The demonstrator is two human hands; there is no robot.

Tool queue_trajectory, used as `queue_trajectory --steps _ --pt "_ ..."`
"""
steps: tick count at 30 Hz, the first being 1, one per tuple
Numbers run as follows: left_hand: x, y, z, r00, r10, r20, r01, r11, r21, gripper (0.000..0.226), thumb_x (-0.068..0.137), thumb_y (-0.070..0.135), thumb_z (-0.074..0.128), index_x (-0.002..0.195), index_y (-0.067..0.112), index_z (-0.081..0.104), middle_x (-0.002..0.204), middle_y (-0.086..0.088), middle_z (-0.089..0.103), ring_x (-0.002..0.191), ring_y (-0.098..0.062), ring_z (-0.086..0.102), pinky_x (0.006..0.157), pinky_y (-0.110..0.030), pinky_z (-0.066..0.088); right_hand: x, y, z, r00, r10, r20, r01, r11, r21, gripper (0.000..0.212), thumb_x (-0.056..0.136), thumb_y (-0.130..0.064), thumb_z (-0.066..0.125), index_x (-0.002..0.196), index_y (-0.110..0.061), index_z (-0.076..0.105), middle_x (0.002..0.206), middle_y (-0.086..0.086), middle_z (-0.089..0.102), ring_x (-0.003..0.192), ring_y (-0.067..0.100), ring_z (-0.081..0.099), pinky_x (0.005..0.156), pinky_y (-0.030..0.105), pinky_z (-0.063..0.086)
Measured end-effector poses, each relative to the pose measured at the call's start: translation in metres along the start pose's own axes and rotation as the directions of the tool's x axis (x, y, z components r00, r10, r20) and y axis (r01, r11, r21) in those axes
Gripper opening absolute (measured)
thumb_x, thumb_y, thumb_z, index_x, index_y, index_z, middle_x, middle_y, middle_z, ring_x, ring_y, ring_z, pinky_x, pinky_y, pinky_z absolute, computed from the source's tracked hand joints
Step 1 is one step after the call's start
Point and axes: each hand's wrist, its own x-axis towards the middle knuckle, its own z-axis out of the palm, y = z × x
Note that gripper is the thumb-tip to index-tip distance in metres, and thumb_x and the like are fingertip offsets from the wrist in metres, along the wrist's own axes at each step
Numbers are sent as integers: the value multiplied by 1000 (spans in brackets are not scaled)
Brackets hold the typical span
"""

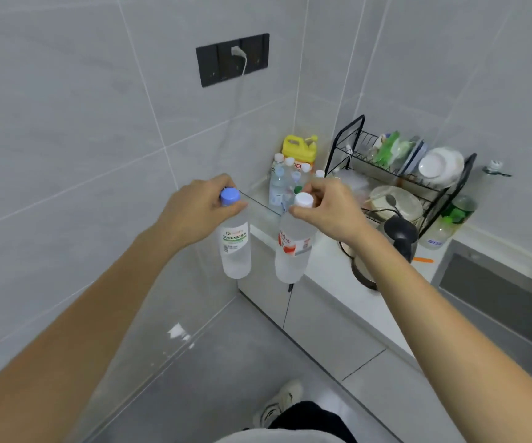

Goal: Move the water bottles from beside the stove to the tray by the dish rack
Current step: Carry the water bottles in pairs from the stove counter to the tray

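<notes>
My left hand (199,207) grips the neck of a clear water bottle with a blue cap (235,247) and a green-and-white label. My right hand (328,209) grips the neck of a clear water bottle with a white cap (293,254) and a red-and-white label. Both bottles hang upright in the air, just left of the counter's end. Beyond them, in the counter's far corner, several more water bottles (282,182) stand together beside the black dish rack (399,174). Whatever they stand on is hidden behind my hands.
A yellow detergent jug (300,148) stands behind the bottle cluster. The rack holds plates and bowls. A black-handled kettle (386,247) sits on the white counter (332,266), a green-capped bottle (450,225) right of the rack, a sink (498,289) farther right. Tiled wall to my left.
</notes>
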Motion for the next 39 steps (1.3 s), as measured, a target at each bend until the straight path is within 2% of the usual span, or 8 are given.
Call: queue_trajectory --steps 8,16,22,26,29,32,36,39 --pt "162 -32 13 1000 -27 2 27 1000 -7 24 93 50 68 93 30 57 77 2 70 60 -18 70 67 -35 51 158 43 9 996 -48 -79 48 999 -1 27 75 -33 84 79 -16 64 63 -6 53 59 13 46 58 33 36" --pt "286 -63 38 998 34 52 -35 999 14 27 94 51 67 98 27 56 81 -2 71 72 -26 70 74 -47 57 261 73 23 995 20 -97 -24 999 -34 29 77 -32 86 82 -14 63 66 -5 54 58 9 45 54 30 32" --pt "344 -96 85 981 103 163 -111 993 43 32 93 50 67 105 22 58 92 -6 69 86 -36 67 79 -45 55 286 113 60 979 170 -110 -180 979 -94 33 72 -45 81 78 -21 59 65 -5 58 60 16 49 59 35 41" --pt "374 -117 118 955 143 259 -156 987 30 35 93 46 70 116 21 60 107 -9 71 98 -38 64 72 -36 44 291 132 86 958 267 -102 -280 948 -151 35 70 -49 77 76 -21 57 66 -4 60 60 17 50 61 43 50" --pt "387 -130 143 926 136 353 -143 990 -6 32 91 42 72 113 21 62 108 -6 71 99 -37 64 79 -40 52 287 143 101 938 333 -100 -347 914 -211 38 69 -52 73 80 -18 59 71 -2 63 67 22 57 65 46 54" --pt "394 -140 168 891 134 434 -132 991 -36 24 88 38 73 103 22 62 103 -4 71 97 -35 65 81 -43 54 280 154 112 913 395 -107 -409 877 -252 32 76 -40 81 84 -16 61 73 -5 60 73 22 58 66 42 51" --pt "395 -147 196 849 159 503 -160 986 -43 24 89 36 74 98 21 57 107 -5 69 98 -34 65 84 -46 55 276 170 125 887 456 -76 -456 837 -302 30 81 -39 81 89 -20 59 77 -6 59 79 23 59 63 34 40" --pt "396 -154 211 843 170 510 -168 984 -51 24 89 34 75 96 26 53 111 -7 65 98 -34 63 84 -45 55 275 178 134 882 469 -33 -447 814 -370 30 83 -39 78 92 -23 55 85 -3 62 84 25 61 65 34 39"
